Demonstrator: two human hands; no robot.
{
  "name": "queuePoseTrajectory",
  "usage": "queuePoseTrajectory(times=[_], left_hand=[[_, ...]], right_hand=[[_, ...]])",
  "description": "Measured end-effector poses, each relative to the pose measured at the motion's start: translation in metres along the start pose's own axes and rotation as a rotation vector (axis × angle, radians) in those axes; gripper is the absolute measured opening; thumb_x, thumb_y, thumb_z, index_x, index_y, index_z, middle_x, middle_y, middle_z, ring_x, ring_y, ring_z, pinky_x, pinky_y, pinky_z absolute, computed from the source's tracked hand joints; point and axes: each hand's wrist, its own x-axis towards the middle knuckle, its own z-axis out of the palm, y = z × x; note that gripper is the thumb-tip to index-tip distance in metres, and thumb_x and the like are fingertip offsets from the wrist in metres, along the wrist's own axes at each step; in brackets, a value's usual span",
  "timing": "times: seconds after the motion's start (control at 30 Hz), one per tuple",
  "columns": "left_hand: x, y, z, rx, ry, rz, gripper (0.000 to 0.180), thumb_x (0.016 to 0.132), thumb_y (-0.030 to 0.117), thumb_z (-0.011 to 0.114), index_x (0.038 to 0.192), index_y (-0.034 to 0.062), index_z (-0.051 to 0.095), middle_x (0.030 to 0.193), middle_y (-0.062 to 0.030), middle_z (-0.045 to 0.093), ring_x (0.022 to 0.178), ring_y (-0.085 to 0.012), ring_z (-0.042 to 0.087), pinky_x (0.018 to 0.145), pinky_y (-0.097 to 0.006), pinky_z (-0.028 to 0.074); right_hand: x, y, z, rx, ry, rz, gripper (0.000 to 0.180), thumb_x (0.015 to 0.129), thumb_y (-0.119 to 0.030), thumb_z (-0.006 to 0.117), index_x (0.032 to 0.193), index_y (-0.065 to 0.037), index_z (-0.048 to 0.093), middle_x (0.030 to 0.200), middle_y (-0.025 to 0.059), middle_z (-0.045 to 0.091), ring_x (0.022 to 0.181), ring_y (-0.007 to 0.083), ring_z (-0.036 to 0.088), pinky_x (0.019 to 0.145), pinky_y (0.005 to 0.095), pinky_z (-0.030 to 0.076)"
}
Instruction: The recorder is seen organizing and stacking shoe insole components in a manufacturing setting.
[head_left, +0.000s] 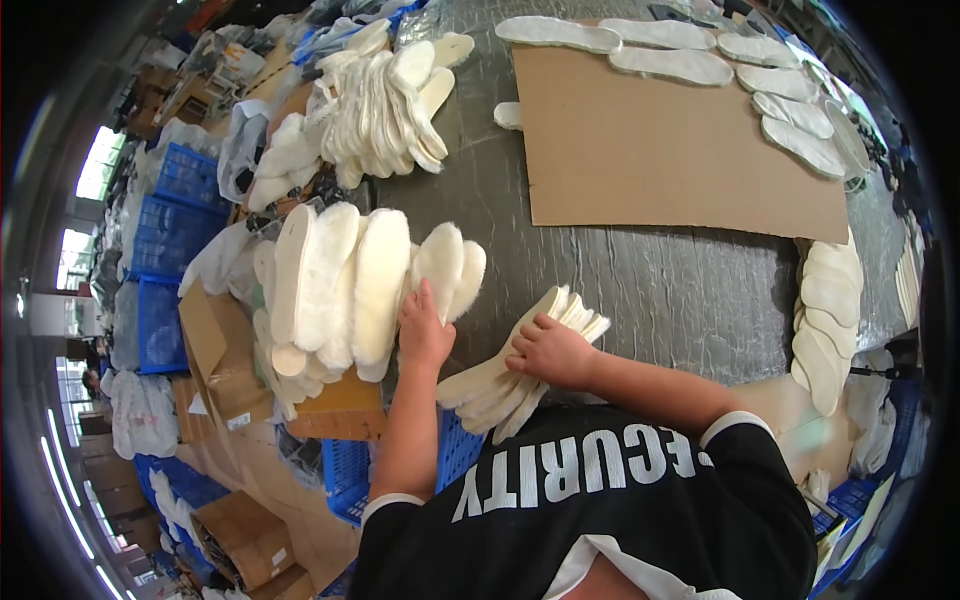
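My left hand (427, 328) is closed on the lower end of a fluffy cream insole (440, 262), its fingers lying along the pile. Another fluffy insole shows just right of it. To the left, a row of fleecy insoles (378, 285) leans together at the table's near left edge. My right hand (552, 353) grips a fanned bundle of thin cream insoles (490, 378) from above, near the table's front edge. The bundle's lower ends spread toward my body. How many insoles it holds is hidden by the hand.
A brown cardboard sheet (670, 140) covers the far table, with white insoles (670, 66) along its far and right edges. A big insole pile (385, 110) stands far left, and a stack (828, 315) at right. Blue crates (165, 315) and an opened carton (225, 360) stand left.
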Motion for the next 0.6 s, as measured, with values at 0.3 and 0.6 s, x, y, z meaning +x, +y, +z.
queuePoseTrajectory(times=[0.3,0.6], left_hand=[[0.004,-0.006,-0.03,-0.077,-0.215,0.12,0.096,0.076,0.009,0.066,0.159,0.0063,0.018,0.144,-0.0273,0.042,0.129,-0.0439,0.046,0.109,-0.046,0.041],[0.001,0.002,-0.01,-1.224,-1.178,-0.069,0.075,0.08,0.001,0.071,0.149,0.0022,0.042,0.141,-0.0122,0.055,0.129,-0.0242,0.054,0.109,-0.037,0.042]], right_hand=[[-0.021,-0.013,0.012,0.011,0.122,-0.018,0.009,0.085,-0.02,0.058,0.094,-0.018,0.06,0.09,-0.0005,0.057,0.096,0.0193,0.058,0.087,0.0368,0.042],[-0.034,-0.016,0.01,-0.002,0.164,-0.012,0.022,0.087,-0.023,0.056,0.107,-0.019,0.064,0.1,0.0008,0.059,0.105,0.0196,0.058,0.094,0.0392,0.042]])
